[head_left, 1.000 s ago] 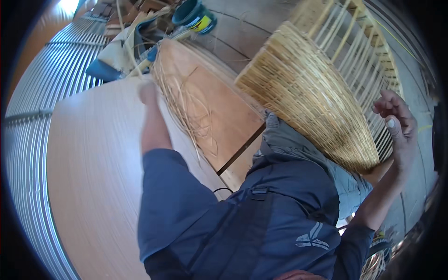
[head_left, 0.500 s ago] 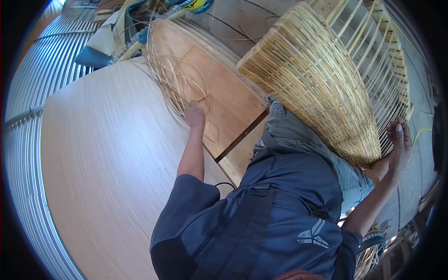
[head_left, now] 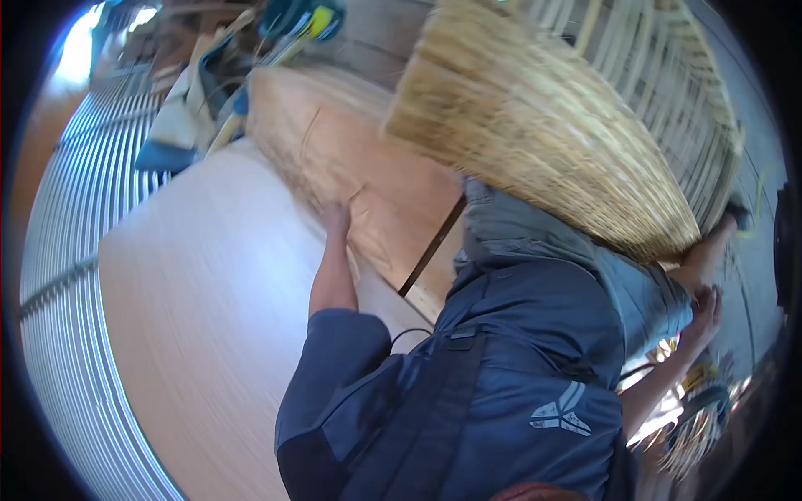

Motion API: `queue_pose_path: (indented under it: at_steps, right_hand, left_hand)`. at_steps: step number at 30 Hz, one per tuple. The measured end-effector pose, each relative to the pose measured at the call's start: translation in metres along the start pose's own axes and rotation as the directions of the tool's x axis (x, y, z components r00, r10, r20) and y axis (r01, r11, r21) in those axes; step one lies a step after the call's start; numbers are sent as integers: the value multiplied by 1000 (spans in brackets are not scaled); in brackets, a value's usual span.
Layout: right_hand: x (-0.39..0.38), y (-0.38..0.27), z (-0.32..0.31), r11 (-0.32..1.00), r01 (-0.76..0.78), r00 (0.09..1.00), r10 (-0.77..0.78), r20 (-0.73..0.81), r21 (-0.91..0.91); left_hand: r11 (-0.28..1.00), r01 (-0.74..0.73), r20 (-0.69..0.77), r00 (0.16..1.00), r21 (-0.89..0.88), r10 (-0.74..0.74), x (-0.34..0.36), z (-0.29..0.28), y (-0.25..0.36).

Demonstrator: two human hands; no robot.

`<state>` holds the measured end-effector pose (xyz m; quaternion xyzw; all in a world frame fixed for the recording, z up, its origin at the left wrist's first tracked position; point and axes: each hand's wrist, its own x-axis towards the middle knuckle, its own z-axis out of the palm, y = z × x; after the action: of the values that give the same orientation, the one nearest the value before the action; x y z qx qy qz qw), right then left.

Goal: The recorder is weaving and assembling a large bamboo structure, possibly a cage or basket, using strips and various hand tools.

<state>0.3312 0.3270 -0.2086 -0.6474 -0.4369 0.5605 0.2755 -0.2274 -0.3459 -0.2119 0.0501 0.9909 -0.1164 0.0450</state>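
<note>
My left hand (head_left: 337, 219) is closed over pale cane strips (head_left: 292, 175) at the edge of a brown wooden board (head_left: 393, 159). The strips are smeared by motion, and a thin strand stands out beyond the fingers. Away to the right, my right hand (head_left: 708, 309) hangs beside my lower leg, its fingers too blurred to read. A large woven cane basket (head_left: 543, 134) lies on its side across my legs. Its dense weave faces me, while bare upright stakes show at the far right part.
A pale wood-grain panel (head_left: 209, 309) spreads at left beside corrugated metal sheeting (head_left: 58, 250). Beyond the board are a blue-and-beige cloth (head_left: 188, 125) and a dark green tub (head_left: 305, 18). A bundle of strips (head_left: 693, 438) stands at lower right, near my right arm.
My right hand has dropped from the basket's rim toward my lower leg. My left hand stays by the strips, which have blurred. The whole view has shifted, and the basket appears farther left.
</note>
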Motion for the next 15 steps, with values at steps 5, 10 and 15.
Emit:
queue_pose_path:
  at_steps: [5,10,15]
  right_hand:
    - [0,10,-19,984,23,994,-4,-108,175]
    - [11,27,-93,977,178,849,-92,-520,118]
    - [5,89,-223,977,171,613,-3,-790,129]
  left_hand:
    - [594,-686,233,714,420,660,26,31,-32]
    - [878,297,424,898,-377,-122,89,-39,15]
    - [962,55,-1,998,-269,-58,135,-168,130]
